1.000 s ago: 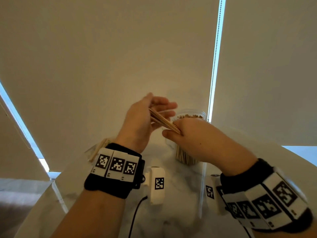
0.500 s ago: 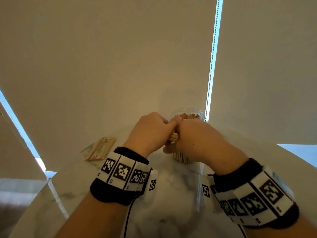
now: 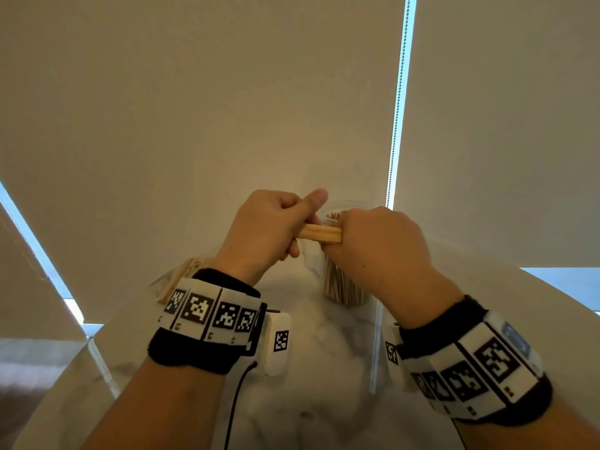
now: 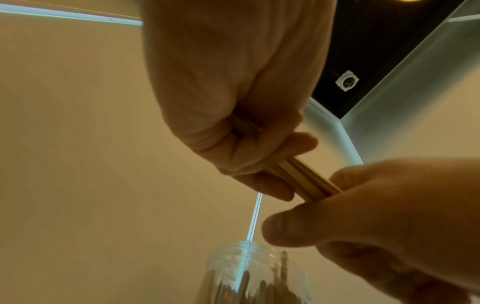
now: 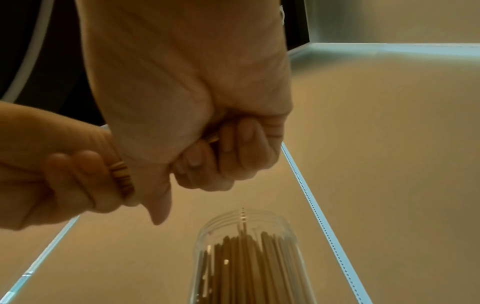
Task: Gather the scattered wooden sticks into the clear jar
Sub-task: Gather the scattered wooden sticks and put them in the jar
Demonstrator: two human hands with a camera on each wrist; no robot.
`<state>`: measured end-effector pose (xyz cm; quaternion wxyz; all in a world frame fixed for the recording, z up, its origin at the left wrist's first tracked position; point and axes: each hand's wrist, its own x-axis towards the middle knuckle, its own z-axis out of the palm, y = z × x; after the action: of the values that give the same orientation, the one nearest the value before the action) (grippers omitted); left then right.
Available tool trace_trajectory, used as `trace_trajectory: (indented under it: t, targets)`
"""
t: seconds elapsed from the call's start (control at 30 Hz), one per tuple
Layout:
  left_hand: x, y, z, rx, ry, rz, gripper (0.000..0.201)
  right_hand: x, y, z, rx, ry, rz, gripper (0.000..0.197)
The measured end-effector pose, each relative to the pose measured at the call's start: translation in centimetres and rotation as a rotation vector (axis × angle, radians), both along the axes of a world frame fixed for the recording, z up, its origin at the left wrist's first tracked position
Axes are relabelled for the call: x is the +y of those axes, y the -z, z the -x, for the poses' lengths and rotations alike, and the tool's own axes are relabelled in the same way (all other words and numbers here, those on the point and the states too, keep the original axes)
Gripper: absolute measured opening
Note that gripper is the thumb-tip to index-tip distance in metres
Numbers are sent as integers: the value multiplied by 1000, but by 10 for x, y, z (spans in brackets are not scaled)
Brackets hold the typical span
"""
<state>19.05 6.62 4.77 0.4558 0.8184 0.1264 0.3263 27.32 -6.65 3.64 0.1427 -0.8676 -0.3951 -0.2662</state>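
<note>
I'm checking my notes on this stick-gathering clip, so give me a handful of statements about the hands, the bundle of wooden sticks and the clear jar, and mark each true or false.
1. Both the left hand and the right hand grip one bundle of light wooden sticks. True.
2. The bundle stands upright inside the clear plastic jar. False: it lies roughly level in the head view, held in the air between the hands, nearer the camera than the jar.
3. The jar is empty. False: many sticks already stand in it.
4. More wooden sticks lie in a pile on the white marble table, to the left of the left wrist. True.
5. The jar has a lid on. False: its threaded mouth is open.
</note>
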Motion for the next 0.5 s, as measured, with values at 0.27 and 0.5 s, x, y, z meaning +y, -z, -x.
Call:
trace_trajectory:
  t: [0.27,0.5]
  targets:
    - [21,11,-6,-92,-194,247,42,-10,-14,-8,380,-406,-106,41]
    - [-1,21,-22,-136,-79,339,40,-8,-13,-18,290,-202,-326,52]
